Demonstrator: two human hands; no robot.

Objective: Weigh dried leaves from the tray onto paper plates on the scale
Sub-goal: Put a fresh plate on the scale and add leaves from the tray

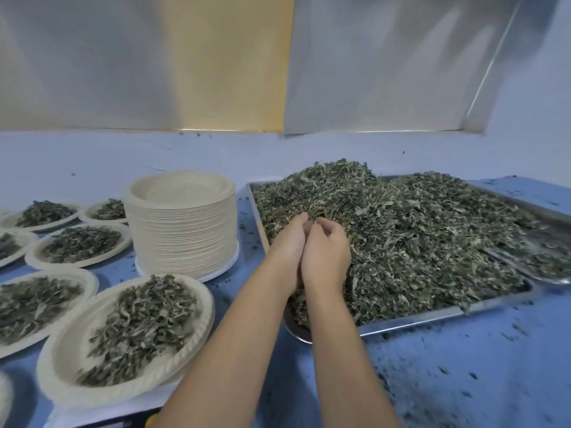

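Half the blue table (463, 372) bears the steel tray (432, 312) heaped with dried leaves (417, 236), where we should scoop modestly and lift gently toward the nearest paper plate (206, 304), our left hand (285, 242) straight-fingered alongside, our right hand (326, 253) curled round a clump.

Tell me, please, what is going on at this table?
A person is portioning dried leaves. The left hand and right hand, pressed side by side, dig into the heap of dried green leaves on the silver metal tray. Several filled round beige paper plates lie left, beside a tall stack of empty plates.
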